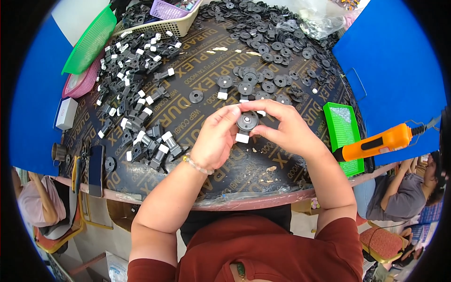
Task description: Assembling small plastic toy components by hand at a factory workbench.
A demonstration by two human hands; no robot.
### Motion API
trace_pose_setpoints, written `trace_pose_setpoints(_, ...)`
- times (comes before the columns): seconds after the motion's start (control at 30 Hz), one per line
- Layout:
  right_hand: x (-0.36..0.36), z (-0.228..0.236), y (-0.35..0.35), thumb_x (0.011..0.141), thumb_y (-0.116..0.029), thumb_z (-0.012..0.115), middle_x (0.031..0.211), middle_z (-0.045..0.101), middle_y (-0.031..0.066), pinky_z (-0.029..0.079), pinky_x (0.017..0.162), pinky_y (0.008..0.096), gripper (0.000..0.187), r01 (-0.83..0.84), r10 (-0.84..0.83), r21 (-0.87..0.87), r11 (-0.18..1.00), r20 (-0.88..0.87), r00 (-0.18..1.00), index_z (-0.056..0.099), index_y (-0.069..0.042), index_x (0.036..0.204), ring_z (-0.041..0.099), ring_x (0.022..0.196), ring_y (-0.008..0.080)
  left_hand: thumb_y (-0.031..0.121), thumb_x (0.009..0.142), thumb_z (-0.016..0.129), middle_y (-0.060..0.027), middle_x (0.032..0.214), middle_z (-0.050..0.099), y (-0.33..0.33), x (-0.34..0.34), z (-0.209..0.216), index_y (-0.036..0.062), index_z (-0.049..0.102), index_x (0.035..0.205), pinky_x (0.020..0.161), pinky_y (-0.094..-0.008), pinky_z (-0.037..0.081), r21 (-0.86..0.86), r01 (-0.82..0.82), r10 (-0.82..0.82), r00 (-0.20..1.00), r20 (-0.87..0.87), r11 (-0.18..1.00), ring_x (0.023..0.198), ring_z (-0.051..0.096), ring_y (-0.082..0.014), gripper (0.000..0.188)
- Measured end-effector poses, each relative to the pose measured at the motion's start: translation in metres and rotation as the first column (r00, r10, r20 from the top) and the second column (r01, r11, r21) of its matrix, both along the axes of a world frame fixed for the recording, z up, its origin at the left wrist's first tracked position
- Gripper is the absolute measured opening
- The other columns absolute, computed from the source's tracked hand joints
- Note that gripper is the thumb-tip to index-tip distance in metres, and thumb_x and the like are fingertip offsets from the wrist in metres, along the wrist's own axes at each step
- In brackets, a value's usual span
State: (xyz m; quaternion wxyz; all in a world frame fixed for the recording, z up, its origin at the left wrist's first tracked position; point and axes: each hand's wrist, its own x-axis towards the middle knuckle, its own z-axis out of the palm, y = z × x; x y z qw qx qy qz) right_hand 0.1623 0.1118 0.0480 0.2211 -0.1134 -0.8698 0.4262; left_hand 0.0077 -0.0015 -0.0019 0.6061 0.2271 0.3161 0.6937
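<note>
Above the front middle of the table I hold a small black plastic part with a round disc on top and a white block end [247,121]. My left hand [213,138] closes on it from the left, thumb against the disc's edge. From the right, the thumb and forefinger of my right hand [287,128] grip the same part. A pale metal pin or screw shows at the disc's centre. Just beyond my fingers lie similar disc-topped parts with white ends [225,83] and several loose black discs [268,87]. My other fingers are partly hidden.
Black parts with white ends [138,136] pile up at left; black discs [277,44] heap at the back. An orange electric screwdriver [378,142] rests over a green tray [333,120] at right. A phone [97,164] lies front left. Blue panels [399,70] flank the table.
</note>
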Motion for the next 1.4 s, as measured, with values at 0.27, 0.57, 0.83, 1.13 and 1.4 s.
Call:
trace_pose_setpoints(0.27, 0.004, 0.000, 0.003, 0.075, 0.000, 0.075, 0.121, 0.066, 0.0116, 0.049, 0.097, 0.0385, 0.051, 0.006, -0.002, 0.082, 0.997, -0.050, 0.999, 0.064, -0.008, 0.125, 0.061, 0.114, 0.0290, 0.023, 0.106, 0.044, -0.0115, 0.113, 0.066, 0.002, -0.001, -0.001, -0.0029, 0.055, 0.125, 0.088, -0.0352, 0.056, 0.034, 0.022, -0.021, 0.999, -0.026, 0.999, 0.101, 0.067, -0.0187, 0.034)
trace_pose_setpoints(0.57, 0.010, -0.008, -0.006, 0.079, -0.013, 0.078, 0.120, 0.067, 0.0151, 0.050, 0.095, 0.0402, 0.048, 0.084, -0.088, 0.335, 0.938, -0.003, 0.996, 0.064, -0.007, 0.124, 0.064, 0.108, 0.0331, 0.014, 0.102, 0.055, -0.0050, 0.111, 0.065, 0.003, 0.001, -0.020, 0.0018, 0.056, 0.128, 0.086, -0.0296, 0.054, -0.019, 0.039, -0.042, 0.988, -0.148, 0.999, 0.099, 0.064, -0.0116, 0.029)
trace_pose_setpoints(0.83, 0.019, -0.015, 0.006, 0.076, -0.005, 0.074, 0.111, 0.066, 0.0144, 0.053, 0.089, 0.0348, 0.052, 0.171, -0.222, 0.267, 0.948, 0.177, 0.959, 0.061, -0.004, 0.126, 0.066, 0.102, 0.0270, 0.012, 0.096, 0.059, -0.0112, 0.101, 0.065, 0.007, -0.045, -0.003, 0.0006, 0.063, 0.117, 0.075, -0.0300, 0.053, 0.354, -0.454, 0.484, 0.211, -0.849, 0.818, 0.087, 0.064, -0.0186, 0.024)
trace_pose_setpoints(1.13, 0.021, -0.033, 0.015, 0.078, -0.010, 0.076, 0.120, 0.058, 0.0116, 0.049, 0.096, 0.0413, 0.051, 0.168, -0.298, 0.474, 0.865, 0.214, 0.930, 0.057, -0.007, 0.125, 0.058, 0.113, 0.0330, -0.007, 0.076, 0.058, -0.0153, 0.104, 0.067, -0.060, -0.087, 0.067, 0.0045, 0.070, 0.096, 0.086, -0.0404, 0.051, 0.211, -0.145, 0.133, -0.420, -0.898, 0.967, 0.100, 0.063, -0.0345, 0.026)
trace_pose_setpoints(1.4, -0.049, -0.034, -0.011, 0.082, -0.011, 0.068, 0.112, 0.062, 0.0107, 0.051, 0.091, 0.0402, 0.032, 0.127, -0.128, 0.610, 0.782, -0.042, 0.991, 0.063, -0.005, 0.113, 0.060, 0.106, 0.0310, -0.005, 0.074, 0.065, -0.0099, 0.122, 0.066, -0.105, -0.098, 0.015, 0.0118, 0.070, 0.113, 0.110, -0.0465, 0.037, -0.100, 0.001, -0.078, -0.620, -0.780, 0.995, 0.126, 0.055, -0.0295, 0.042)
